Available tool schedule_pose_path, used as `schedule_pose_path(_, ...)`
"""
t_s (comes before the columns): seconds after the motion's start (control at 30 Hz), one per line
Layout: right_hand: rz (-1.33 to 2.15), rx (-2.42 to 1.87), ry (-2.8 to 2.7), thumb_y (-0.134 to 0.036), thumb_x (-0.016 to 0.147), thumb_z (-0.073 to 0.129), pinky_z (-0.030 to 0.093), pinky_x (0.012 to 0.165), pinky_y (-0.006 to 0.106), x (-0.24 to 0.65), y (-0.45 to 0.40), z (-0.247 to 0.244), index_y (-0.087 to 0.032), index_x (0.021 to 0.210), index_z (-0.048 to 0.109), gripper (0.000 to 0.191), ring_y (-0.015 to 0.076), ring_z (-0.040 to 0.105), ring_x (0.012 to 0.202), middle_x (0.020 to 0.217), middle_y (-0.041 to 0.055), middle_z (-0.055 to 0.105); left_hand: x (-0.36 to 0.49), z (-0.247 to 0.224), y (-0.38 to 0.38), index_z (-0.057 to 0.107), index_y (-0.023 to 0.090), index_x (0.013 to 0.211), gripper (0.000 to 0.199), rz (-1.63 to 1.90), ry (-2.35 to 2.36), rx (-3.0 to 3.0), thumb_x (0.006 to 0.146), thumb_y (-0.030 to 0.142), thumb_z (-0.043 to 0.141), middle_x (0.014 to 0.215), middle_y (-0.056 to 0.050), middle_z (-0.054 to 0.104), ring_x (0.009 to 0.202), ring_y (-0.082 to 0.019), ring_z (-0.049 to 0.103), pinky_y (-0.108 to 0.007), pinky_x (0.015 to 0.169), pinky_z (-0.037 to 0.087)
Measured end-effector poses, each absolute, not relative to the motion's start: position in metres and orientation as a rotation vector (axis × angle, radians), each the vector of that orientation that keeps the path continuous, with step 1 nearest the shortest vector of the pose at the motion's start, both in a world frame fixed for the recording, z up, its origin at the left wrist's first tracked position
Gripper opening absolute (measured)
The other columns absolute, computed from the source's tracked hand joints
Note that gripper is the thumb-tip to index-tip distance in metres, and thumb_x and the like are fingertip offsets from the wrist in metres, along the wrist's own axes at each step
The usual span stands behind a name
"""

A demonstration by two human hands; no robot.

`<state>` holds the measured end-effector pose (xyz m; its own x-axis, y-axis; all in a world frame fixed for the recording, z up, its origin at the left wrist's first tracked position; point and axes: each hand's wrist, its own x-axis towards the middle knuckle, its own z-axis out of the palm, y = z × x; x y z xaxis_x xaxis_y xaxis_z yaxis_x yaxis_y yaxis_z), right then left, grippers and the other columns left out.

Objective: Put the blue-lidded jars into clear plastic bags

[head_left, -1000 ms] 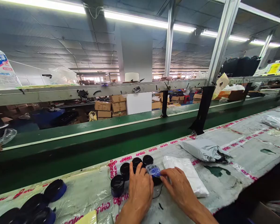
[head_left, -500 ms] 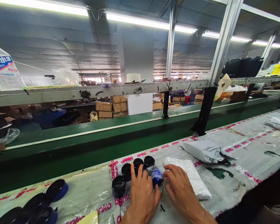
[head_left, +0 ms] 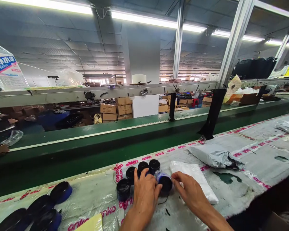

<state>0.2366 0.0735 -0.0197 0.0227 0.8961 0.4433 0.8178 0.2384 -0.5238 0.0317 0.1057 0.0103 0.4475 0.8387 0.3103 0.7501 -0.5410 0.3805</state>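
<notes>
**Black jar [head_left: 165,184] pressed between two hands at a packing bench [head_left: 255,166]**

From the head camera, the black jar sits just above the bench top, its round glossy lid facing up and to the right, with a crinkled clear film [head_left: 162,175] tinted blue gathered around its upper side. The left hand [head_left: 145,195] is half open, fingers curved and spread, its fingertips against the jar's left side. The right hand [head_left: 191,192] is also partly curled, its fingertips pressing the jar's right side, so the jar lies between both hands.

Four matching black jars stand close by: one [head_left: 123,189] just beside the left thumb, and three [head_left: 143,166] in a tight row behind it. To the right, a smooth white plastic packet [head_left: 197,181] lies flat, touching the right hand's fingers, and beyond it a crumpled grey mailer bag [head_left: 213,155] has a dark torn end. The bench is covered in scuffed, shiny film printed with pink lettering. At lower left lie blue-rimmed black tins [head_left: 61,192] and a yellow card [head_left: 91,223]. Past the bench run a green conveyor belt [head_left: 86,141] and a dented aluminium rail [head_left: 62,93], with cardboard cartons [head_left: 109,109] stacked beyond.
</notes>
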Motion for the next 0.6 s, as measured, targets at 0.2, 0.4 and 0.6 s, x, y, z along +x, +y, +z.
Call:
schedule_pose_path(0.2,-0.604,-1.569,-1.949,-0.01,0.094,0.039,0.047,0.073,0.037,0.233,0.08,-0.012,-0.018,0.097,0.064,0.026,0.0205,0.066,0.064,0.07,0.001,0.068,0.035,0.006,0.108,0.071,0.016,0.09,0.025,0.766,1.411,2.588,0.095,0.017,0.046,0.099,-0.005,0.07,0.129,-0.027,0.053,-0.063,0.123,0.013)
schedule_pose_path(0.4,-0.755,-1.573,-1.886,-0.012,0.094,0.042,0.042,0.063,0.035,0.233,0.078,-0.005,-0.02,0.101,0.063,0.023,0.0201,0.065,0.063,0.069,-0.001,0.066,0.038,0.003,0.106,0.07,0.014,0.089,0.028,0.849,1.454,2.639,0.095,0.017,0.043,0.094,-0.006,0.069,0.123,-0.027,0.057,-0.062,0.124,0.015)
schedule_pose_path(0.6,-0.13,-1.706,-1.788,-0.036,0.1,0.044,0.049,0.074,0.036,0.248,0.074,-0.012,-0.023,0.112,0.066,0.028,0.0215,0.07,0.087,0.096,0.0004,0.073,0.039,0.004,0.102,0.064,0.019,0.11,0.019,0.909,1.322,2.596,0.094,0.024,0.054,0.114,-0.005,0.067,0.125,-0.026,0.055,-0.06,0.124,0.018)
